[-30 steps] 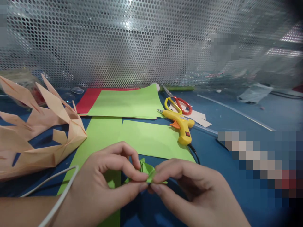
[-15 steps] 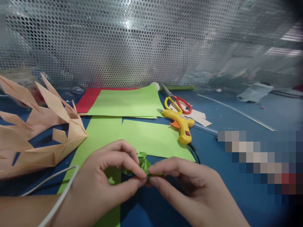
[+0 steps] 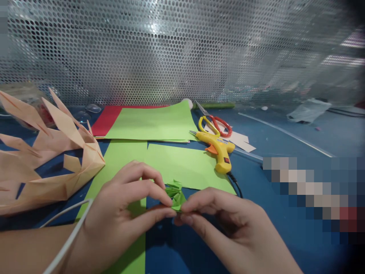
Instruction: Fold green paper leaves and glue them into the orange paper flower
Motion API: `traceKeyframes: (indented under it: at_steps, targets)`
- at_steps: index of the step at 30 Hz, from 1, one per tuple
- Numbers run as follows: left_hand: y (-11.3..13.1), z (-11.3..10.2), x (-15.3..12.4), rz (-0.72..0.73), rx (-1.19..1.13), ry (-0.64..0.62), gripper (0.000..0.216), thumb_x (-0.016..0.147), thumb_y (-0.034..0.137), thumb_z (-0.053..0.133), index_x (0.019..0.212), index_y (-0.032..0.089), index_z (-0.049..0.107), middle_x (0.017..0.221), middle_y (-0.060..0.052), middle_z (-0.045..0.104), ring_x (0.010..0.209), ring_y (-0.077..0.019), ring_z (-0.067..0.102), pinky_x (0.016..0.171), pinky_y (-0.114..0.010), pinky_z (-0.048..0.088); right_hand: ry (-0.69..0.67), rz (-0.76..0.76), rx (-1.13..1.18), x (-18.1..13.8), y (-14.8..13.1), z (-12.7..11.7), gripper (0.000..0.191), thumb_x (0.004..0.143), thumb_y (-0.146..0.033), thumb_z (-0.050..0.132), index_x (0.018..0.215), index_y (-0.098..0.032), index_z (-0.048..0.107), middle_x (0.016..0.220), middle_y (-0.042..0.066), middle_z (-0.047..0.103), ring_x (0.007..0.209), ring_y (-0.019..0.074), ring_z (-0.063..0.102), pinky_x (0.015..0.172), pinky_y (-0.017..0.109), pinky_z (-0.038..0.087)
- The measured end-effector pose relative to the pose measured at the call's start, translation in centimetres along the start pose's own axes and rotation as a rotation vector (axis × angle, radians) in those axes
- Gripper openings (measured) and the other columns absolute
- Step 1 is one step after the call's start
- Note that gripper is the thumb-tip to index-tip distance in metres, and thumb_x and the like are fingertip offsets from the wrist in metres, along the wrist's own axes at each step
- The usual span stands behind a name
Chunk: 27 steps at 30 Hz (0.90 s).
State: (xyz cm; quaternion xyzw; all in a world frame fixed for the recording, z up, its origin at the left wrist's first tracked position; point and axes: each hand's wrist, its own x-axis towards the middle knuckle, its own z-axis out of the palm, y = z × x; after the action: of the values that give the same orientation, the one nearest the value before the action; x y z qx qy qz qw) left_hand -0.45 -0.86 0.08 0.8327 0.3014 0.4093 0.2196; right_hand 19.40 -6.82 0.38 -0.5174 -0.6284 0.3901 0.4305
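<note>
A small folded green paper piece with creased, fanned layers is held up between my two hands. My left hand pinches its left side between thumb and fingertips. On the other side, my right hand grips the lower right edge the same way. The fingertips hide the bottom of the fold. Beneath and behind it lie a long light-green paper strip and a light-green paper sheet on the blue table.
Behind the hands, a yellow glue gun trails a black cord. Yellow-and-red-handled scissors lie just beyond, near pale paper scraps. A paper stack stands at the back. At left sits a large peach folded-paper construction. A perforated metal screen rises behind.
My left hand has shifted slightly, its fingers lifting a little, and more of the folded green paper shows between the hands. My right hand has hardly moved.
</note>
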Motion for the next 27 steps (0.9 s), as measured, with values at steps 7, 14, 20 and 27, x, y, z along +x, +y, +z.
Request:
traceKeyframes:
  at_steps: [7,14,20,27]
  targets:
    - [0.22,-0.82,0.26,0.130,0.127,-0.118,0.015,0.096,0.017,0.062,0.087,0.028,0.068,0.088,0.005,0.067,0.081,-0.0130,0.061,0.075,-0.022,0.046,-0.069,0.030,-0.020,0.04,0.46,0.26,0.009,0.088,-0.017,0.064,0.086,-0.025,0.068,0.081,-0.004,0.080,0.074,0.0118,0.077,0.070,0.016,0.059]
    - [0.18,-0.52,0.20,0.104,0.109,-0.123,0.015,0.094,0.016,0.064,0.086,0.028,0.069,0.088,0.005,0.067,0.081,-0.0135,0.062,0.078,-0.024,0.047,-0.112,0.120,0.006,-0.24,0.62,0.29,0.006,0.090,-0.021,0.065,0.094,-0.023,0.070,0.087,-0.002,0.081,0.078,0.0142,0.077,0.073,0.020,0.060]
    - [0.34,-0.29,0.09,0.047,0.086,-0.092,0.019,0.089,0.013,0.064,0.083,0.030,0.071,0.087,0.004,0.068,0.081,-0.0153,0.062,0.080,-0.027,0.047,-0.081,0.087,-0.035,0.04,0.63,-0.04,0.011,0.088,-0.018,0.063,0.087,-0.024,0.072,0.085,-0.002,0.082,0.075,0.0141,0.077,0.070,0.018,0.059]
    - [0.23,-0.25,-0.03,0.041,0.057,-0.100,0.014,0.087,0.018,0.073,0.081,0.031,0.071,0.089,0.007,0.066,0.084,-0.0141,0.060,0.080,-0.024,0.045,-0.027,-0.062,-0.188,-0.35,0.46,-0.21,0.017,0.087,-0.014,0.060,0.083,-0.025,0.073,0.075,-0.005,0.079,0.066,0.0103,0.074,0.063,0.014,0.056]
